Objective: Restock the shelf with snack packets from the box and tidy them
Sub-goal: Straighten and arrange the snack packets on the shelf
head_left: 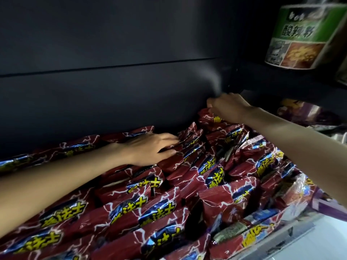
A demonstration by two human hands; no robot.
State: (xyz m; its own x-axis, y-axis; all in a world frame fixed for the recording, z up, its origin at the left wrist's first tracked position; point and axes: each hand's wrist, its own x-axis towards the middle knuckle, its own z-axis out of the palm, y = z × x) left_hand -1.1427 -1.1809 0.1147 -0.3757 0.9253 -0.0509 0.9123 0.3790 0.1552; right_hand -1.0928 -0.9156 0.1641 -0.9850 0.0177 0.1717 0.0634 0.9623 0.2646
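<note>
Several dark red snack packets (169,199) with blue and yellow print fill the shelf in leaning rows. My left hand (150,147) lies flat on a packet (187,145) near the back of the shelf, fingers and thumb pinching its top edge. My right hand (227,106) reaches to the far back right corner and grips the top of a red packet (206,117) there. The box is not in view.
The dark back wall of the shelf (112,91) rises right behind the packets. Purple packets (308,111) lie to the right. A green instant-noodle tub (300,34) stands on the upper shelf at top right. The pale shelf front edge (281,239) runs at bottom right.
</note>
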